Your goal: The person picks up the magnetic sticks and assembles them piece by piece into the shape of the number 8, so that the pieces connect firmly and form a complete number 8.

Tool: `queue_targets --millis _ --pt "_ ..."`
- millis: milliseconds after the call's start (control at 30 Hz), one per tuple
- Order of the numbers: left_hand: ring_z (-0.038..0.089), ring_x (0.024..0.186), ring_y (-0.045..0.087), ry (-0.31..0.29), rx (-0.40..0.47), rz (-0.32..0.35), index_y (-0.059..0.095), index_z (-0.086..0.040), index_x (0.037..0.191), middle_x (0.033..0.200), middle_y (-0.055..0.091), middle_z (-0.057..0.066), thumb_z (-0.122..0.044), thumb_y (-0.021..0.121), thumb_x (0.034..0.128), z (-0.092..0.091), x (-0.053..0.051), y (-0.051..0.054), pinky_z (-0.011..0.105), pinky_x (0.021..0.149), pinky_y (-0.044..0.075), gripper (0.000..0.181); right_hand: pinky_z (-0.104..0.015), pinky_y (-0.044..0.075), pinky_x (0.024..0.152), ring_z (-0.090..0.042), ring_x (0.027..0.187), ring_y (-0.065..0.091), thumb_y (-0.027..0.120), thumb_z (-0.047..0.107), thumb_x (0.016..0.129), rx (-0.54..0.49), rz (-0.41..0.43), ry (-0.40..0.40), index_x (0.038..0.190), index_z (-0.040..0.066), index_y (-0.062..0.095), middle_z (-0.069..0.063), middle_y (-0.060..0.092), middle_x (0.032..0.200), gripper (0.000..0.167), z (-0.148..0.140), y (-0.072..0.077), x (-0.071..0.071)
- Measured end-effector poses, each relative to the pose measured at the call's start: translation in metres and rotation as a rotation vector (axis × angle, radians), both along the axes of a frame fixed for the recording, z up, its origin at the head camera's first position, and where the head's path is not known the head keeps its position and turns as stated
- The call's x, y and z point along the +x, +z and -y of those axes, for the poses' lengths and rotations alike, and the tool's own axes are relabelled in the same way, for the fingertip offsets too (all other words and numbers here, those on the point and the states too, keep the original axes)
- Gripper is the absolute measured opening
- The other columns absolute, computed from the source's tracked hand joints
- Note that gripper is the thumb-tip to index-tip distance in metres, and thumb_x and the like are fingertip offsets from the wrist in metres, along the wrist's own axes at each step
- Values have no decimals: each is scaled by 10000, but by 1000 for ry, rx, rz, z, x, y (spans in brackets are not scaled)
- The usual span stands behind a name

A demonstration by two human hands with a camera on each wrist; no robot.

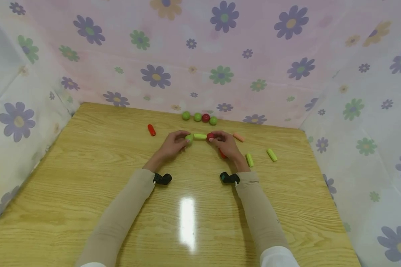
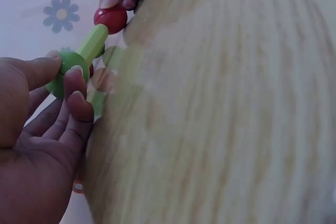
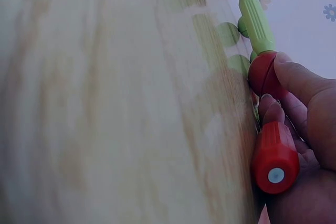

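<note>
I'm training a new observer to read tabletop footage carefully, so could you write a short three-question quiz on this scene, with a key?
1. True or false: the left hand pinches an orange stick.

2. How many balls are lined up in the row along the far edge of the wood-grain table, by the flower-patterned backdrop?
a) two
b) four
c) seven

3. Fill in the colour: the right hand holds a smooth, round red ball, which touches one end of a ridged, ____ stick.

Key:
1. False; it pinches a smooth, round green ball.
2. b
3. Yellow-green
</note>
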State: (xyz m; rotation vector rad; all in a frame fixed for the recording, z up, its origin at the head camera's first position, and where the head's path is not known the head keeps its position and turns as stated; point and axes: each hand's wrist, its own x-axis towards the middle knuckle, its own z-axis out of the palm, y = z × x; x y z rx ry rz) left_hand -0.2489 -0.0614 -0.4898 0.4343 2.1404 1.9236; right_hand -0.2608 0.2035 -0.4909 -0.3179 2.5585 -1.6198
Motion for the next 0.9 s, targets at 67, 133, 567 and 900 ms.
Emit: queue_targets --millis 67,133,567,900 --pt "142 752 602 -3 0 -11 537 80 1381 1310 605 283 -22 589 1022 0 0 -2 232 625 508 377 -227 471 828 -227 1041 605 657 167 1011 -3 2 -2 1349 5 620 -216 645 1250 376 0 0 0" --pt "142 753 602 11 -2 -17 546 77 1374 1327 602 280 -15 602 1013 0 1 -4 229 626 509 377 -225 471 830 -197 1031 600 660 167 1010 -7 10 -6 1351 12 619 -205 645 1253 377 0 -1 0" --pt "177 754 630 142 -61 -66 574 25 1377 1305 630 232 -119 618 1028 -8 4 -9 232 604 518 380 -239 470 844 -161 1007 594 682 160 995 -30 -2 -38 1341 4 626 -213 653 1250 384 -1 -5 -1" --pt "193 763 668 233 -98 -87 628 3 1319 1157 694 214 -213 641 1024 -12 4 -9 241 591 536 366 -192 453 820 -136 964 572 678 127 992 -66 17 -27 1344 -54 608 -279 633 1267 402 4 7 7"
